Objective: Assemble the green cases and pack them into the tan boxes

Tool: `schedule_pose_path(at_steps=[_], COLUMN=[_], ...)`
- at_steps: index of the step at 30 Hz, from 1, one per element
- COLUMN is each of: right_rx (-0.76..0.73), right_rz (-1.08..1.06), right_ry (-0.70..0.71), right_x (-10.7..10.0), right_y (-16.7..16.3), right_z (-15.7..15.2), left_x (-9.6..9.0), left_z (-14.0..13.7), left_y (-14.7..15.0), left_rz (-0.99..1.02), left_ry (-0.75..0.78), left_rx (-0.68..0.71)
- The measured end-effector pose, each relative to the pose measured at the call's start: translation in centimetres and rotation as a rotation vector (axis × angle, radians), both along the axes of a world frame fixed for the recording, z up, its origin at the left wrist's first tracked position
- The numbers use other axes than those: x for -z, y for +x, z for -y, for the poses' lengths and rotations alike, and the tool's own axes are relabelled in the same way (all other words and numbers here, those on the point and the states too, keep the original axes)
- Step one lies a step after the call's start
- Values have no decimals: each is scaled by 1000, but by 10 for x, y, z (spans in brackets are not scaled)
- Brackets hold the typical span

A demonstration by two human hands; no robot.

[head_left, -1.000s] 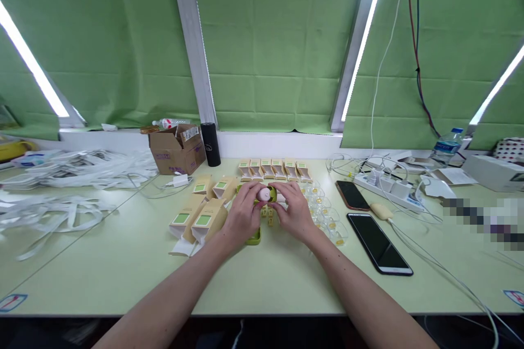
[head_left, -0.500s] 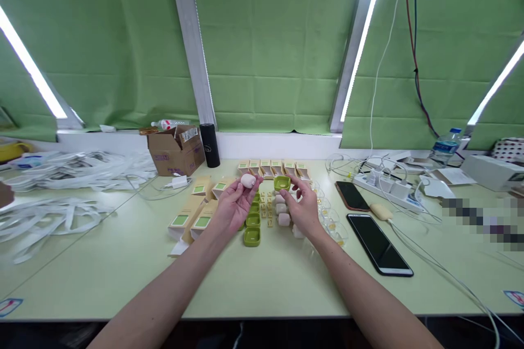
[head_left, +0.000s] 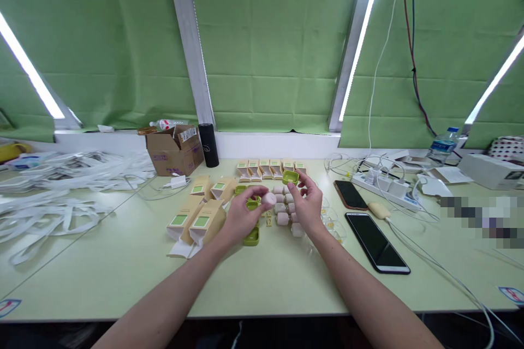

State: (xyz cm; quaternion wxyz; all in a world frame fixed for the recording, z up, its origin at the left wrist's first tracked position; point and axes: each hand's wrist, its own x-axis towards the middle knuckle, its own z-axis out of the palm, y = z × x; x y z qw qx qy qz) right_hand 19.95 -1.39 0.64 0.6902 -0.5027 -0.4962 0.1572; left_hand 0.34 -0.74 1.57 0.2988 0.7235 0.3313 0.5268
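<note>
Between the fingers of my left hand (head_left: 245, 212) is a small pale pink, rounded piece (head_left: 268, 200), its flat end turned up. My right hand (head_left: 305, 196) pinches a small green square tray (head_left: 290, 176) by its right side, raised above the table. Under and beside my left hand lie more green trays (head_left: 251, 236), partly hidden by it. Small yellow pieces (head_left: 269, 220) stand in the middle, and several pale pink pieces (head_left: 282, 218) sit in rows next to my right hand. Clear plastic domes (head_left: 336, 232) lie right of my right wrist, partly covered.
Open kraft boxes with green labels (head_left: 208, 218) lie at left; a row of small boxes (head_left: 265, 169) stands behind. Two phones (head_left: 377, 242) and a power strip (head_left: 387, 190) with cables are at right. A cardboard box (head_left: 175, 151), black cylinder (head_left: 209, 145) and white straps (head_left: 77, 172) stand farther left.
My left hand has turned over and moved right and down with the pink piece, from palm up to palm down. My right hand has shifted slightly right and up with the green tray.
</note>
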Motion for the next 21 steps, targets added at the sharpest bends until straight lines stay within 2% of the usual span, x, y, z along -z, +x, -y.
schedule_pose_path(at_steps=[3, 6, 13, 21], right_rx=[15, 15, 17, 22], right_rz=[-15, -10, 16, 30], right_ry=[9, 24, 32, 17], right_x=[0, -2, -6, -8], right_y=[0, -1, -3, -5], right_z=[0, 1, 5, 9], left_x=[3, 3, 9, 19], left_z=[13, 23, 27, 25], left_y=[5, 10, 15, 22], left_rz=[-380, -621, -830, -862], left_ry=[347, 557, 705, 833], left_rx=[-2, 18, -22, -28])
